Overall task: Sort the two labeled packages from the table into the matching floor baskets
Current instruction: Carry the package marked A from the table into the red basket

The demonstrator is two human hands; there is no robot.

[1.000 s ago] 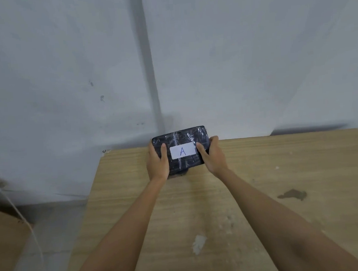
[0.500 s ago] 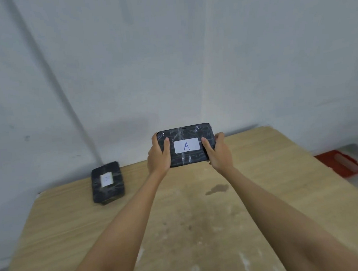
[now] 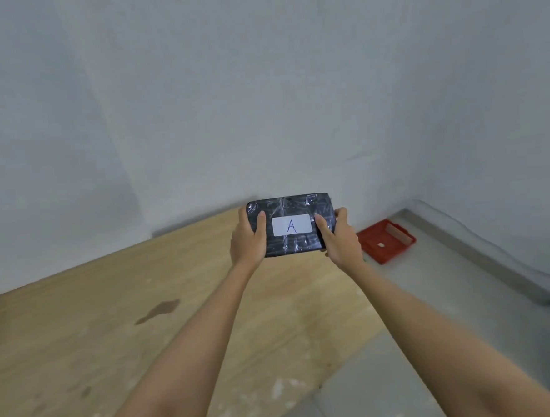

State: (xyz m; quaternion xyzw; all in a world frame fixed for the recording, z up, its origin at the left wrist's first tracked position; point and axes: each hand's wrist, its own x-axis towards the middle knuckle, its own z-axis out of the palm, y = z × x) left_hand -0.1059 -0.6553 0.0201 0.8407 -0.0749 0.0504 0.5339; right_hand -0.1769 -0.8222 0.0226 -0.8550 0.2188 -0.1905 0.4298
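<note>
— Over by the far right corner of the light wooden table (image 3: 80,336), see that? Both hands are up with the black plastic-wrapped rectangular package (image 3: 290,228), the one with the white label marked "A" (image 3: 291,224).

— How's it held?

— The left hand (image 3: 248,242) clamps one short end, the right hand (image 3: 337,236) the other, thumbs lying on the front face either side of the label. A firm two-handed hold, lifted clear of the tabletop.

— And the baskets?

— One red plastic basket (image 3: 386,240) sits on the grey floor (image 3: 468,292) to the right, beyond the table, just beside the right hand as I see it. There's a small white tag inside, but it's too small to read, so I can't say whether it matches.

— So how far along?

— Early, I'd judge. This package is off the table but in no basket yet. The second package and the other basket aren't in sight from here, so both drops remain.
</note>
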